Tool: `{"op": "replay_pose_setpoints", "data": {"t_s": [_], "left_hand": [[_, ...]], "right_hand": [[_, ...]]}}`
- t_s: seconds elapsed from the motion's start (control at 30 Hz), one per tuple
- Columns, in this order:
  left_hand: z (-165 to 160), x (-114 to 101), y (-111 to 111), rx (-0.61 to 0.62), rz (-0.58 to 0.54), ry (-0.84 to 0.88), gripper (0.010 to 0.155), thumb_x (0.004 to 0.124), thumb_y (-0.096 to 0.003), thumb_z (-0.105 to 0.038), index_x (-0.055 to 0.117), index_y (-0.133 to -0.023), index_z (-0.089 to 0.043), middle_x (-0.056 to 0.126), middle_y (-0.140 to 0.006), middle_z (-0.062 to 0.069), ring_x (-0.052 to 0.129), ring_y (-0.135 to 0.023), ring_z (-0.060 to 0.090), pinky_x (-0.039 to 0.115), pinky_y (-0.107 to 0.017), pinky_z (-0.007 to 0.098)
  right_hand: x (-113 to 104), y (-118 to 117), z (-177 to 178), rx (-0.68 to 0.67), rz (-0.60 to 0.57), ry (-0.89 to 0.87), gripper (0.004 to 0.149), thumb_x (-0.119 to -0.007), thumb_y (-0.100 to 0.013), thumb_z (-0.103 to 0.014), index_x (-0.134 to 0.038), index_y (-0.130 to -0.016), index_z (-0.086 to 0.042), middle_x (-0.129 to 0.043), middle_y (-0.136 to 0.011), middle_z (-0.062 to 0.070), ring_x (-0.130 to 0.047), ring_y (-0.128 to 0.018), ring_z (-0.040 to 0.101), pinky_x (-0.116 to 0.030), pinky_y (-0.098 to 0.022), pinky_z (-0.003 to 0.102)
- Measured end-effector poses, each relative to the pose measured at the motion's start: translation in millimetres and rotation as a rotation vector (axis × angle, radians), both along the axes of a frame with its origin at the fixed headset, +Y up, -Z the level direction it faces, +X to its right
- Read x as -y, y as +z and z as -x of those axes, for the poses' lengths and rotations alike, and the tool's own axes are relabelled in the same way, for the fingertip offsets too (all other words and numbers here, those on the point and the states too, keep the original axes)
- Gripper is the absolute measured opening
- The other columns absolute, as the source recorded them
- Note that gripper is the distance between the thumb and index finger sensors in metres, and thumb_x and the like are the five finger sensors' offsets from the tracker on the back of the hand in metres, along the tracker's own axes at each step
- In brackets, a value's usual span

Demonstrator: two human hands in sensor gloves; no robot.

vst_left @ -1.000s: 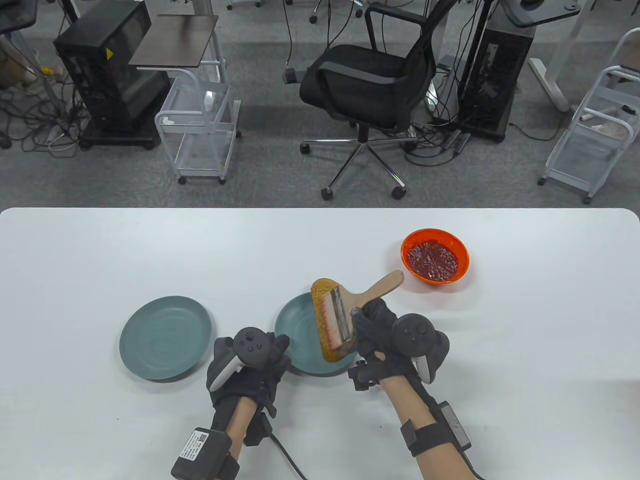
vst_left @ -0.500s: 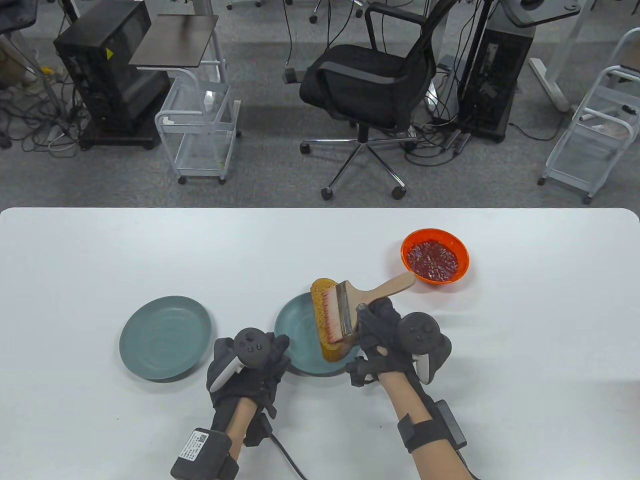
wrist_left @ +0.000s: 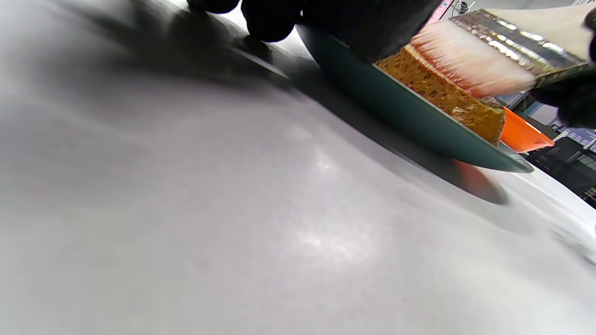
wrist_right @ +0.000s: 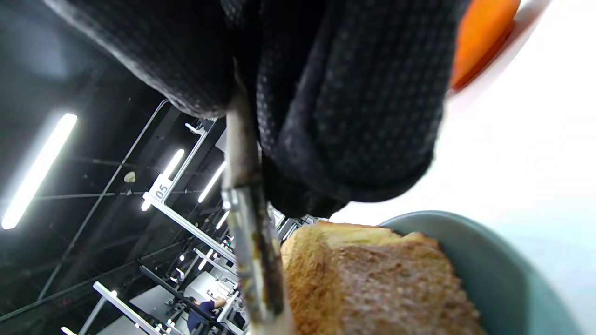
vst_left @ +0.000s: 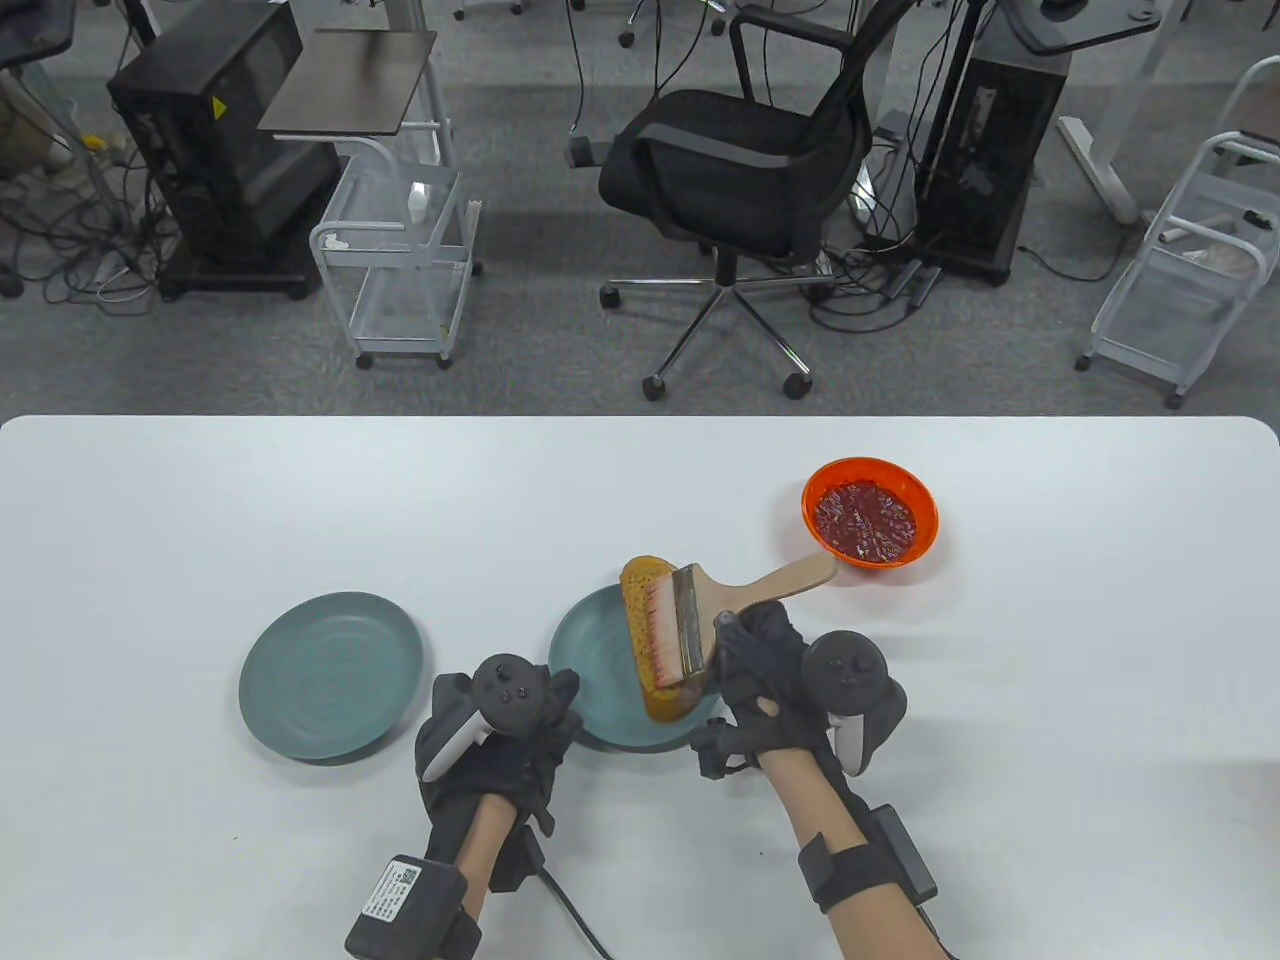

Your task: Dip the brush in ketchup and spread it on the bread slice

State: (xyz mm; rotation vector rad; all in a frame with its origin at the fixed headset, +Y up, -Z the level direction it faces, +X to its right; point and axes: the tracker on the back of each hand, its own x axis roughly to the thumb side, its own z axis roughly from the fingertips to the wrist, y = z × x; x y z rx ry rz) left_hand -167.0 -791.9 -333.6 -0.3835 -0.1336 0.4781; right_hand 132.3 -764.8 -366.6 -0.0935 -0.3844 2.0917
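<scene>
A toasted bread slice (vst_left: 650, 655) leans tilted on the right teal plate (vst_left: 598, 690). My right hand (vst_left: 745, 640) grips the wooden handle of a wide flat brush (vst_left: 770, 582). Its red-stained bristles (vst_left: 662, 630) lie on the bread's face. The orange bowl of ketchup (vst_left: 870, 512) stands just beyond the handle's end. My left hand (vst_left: 555, 700) holds the plate's near-left rim. The left wrist view shows the bread (wrist_left: 442, 95), the bristles (wrist_left: 465, 60) and the plate rim (wrist_left: 409, 121). The right wrist view shows my fingers (wrist_right: 349, 93) around the brush (wrist_right: 251, 242) above the bread (wrist_right: 372, 284).
A second teal plate (vst_left: 330, 675) with nothing on it sits to the left of my left hand. The white table (vst_left: 1050, 650) stretches wide on both sides. An office chair (vst_left: 740, 170) and carts stand on the floor beyond the far edge.
My right hand has shifted slightly right. The brush handle has swung toward the ketchup bowl while the bristles stay on the bread. The left hand has hardly moved.
</scene>
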Motion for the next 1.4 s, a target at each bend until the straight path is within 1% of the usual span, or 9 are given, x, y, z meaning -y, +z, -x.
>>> {"op": "replay_pose_setpoints", "data": {"t_s": [0.13,0.2,0.4,0.47,0.7,0.87,1.0,1.17,1.4], "left_hand": [[0.4,-0.1,0.1,0.009,-0.001,-0.009,0.053,0.063,-0.0652,-0.04,0.053,-0.115,-0.024,0.046,-0.119,0.015,0.036,-0.109,0.044,0.035,-0.072,0.059],[0.6,0.0,0.0,0.012,0.001,-0.009,0.053,0.064,-0.0652,-0.04,0.053,-0.115,-0.024,0.046,-0.119,0.015,0.036,-0.109,0.044,0.036,-0.072,0.059],[0.1,-0.8,-0.7,0.013,0.012,-0.012,0.053,0.064,-0.0651,-0.04,0.053,-0.115,-0.024,0.046,-0.119,0.016,0.036,-0.109,0.044,0.035,-0.072,0.06],[0.4,-0.4,-0.5,0.016,0.013,-0.008,0.053,0.064,-0.0651,-0.04,0.053,-0.115,-0.024,0.046,-0.119,0.015,0.036,-0.109,0.044,0.035,-0.072,0.06],[-0.2,-1.0,-1.1,0.029,0.008,-0.018,0.053,0.064,-0.0651,-0.039,0.053,-0.114,-0.024,0.046,-0.118,0.016,0.037,-0.109,0.044,0.037,-0.072,0.06],[-0.5,-1.2,-1.2,0.027,0.011,-0.015,0.053,0.064,-0.0652,-0.039,0.053,-0.114,-0.024,0.046,-0.118,0.016,0.036,-0.109,0.044,0.037,-0.071,0.06],[0.1,-0.8,-0.8,0.031,0.01,-0.015,0.053,0.064,-0.0652,-0.039,0.052,-0.115,-0.024,0.045,-0.119,0.016,0.036,-0.109,0.044,0.037,-0.072,0.06],[-0.7,-0.7,-0.6,0.045,0.003,-0.028,0.053,0.063,-0.0652,-0.039,0.051,-0.114,-0.024,0.045,-0.118,0.016,0.036,-0.109,0.044,0.037,-0.071,0.06],[-0.8,-0.5,-0.5,0.043,0.007,-0.025,0.053,0.063,-0.0651,-0.039,0.051,-0.114,-0.024,0.045,-0.118,0.017,0.035,-0.109,0.044,0.037,-0.071,0.06]], "right_hand": [[-13.6,1.0,-11.8,0.076,-0.136,0.158,0.046,-0.085,-0.05,-0.032,-0.075,-0.085,-0.003,-0.09,-0.069,0.021,-0.113,-0.041,0.026,-0.1,-0.024,0.028],[-16.8,3.2,-14.8,0.071,-0.15,0.133,0.046,-0.084,-0.051,-0.032,-0.075,-0.085,-0.003,-0.09,-0.069,0.021,-0.113,-0.041,0.026,-0.101,-0.024,0.028],[-0.4,0.5,1.5,0.012,-0.002,-0.122,0.046,-0.085,-0.051,-0.029,-0.076,-0.086,-0.001,-0.09,-0.069,0.024,-0.113,-0.041,0.028,-0.101,-0.022,0.028],[2.0,-0.7,4.5,0.006,0.014,-0.086,0.046,-0.086,-0.05,-0.029,-0.076,-0.085,0.0,-0.09,-0.068,0.025,-0.113,-0.04,0.029,-0.101,-0.021,0.028],[-15.2,-1.2,-13.7,0.062,-0.219,0.19,0.046,-0.084,-0.05,-0.032,-0.076,-0.086,-0.004,-0.091,-0.069,0.02,-0.114,-0.042,0.024,-0.101,-0.024,0.026],[-6.2,-5.4,-2.1,0.008,-0.089,-0.054,0.046,-0.085,-0.051,-0.03,-0.075,-0.086,-0.003,-0.09,-0.07,0.023,-0.113,-0.043,0.028,-0.101,-0.025,0.029],[-4.4,-6.7,10.5,-0.034,-0.054,0.038,0.046,-0.086,-0.05,-0.028,-0.076,-0.086,-0.001,-0.09,-0.069,0.024,-0.113,-0.042,0.03,-0.1,-0.024,0.03],[-20.7,-5.0,-5.2,0.06,-0.175,0.224,0.046,-0.085,-0.05,-0.029,-0.076,-0.085,-0.001,-0.091,-0.068,0.024,-0.114,-0.042,0.028,-0.101,-0.024,0.028],[-22.4,-18.1,15.1,-0.045,-0.035,-0.013,0.046,-0.086,-0.051,-0.028,-0.076,-0.086,-0.001,-0.09,-0.07,0.025,-0.112,-0.043,0.031,-0.1,-0.025,0.031]]}}
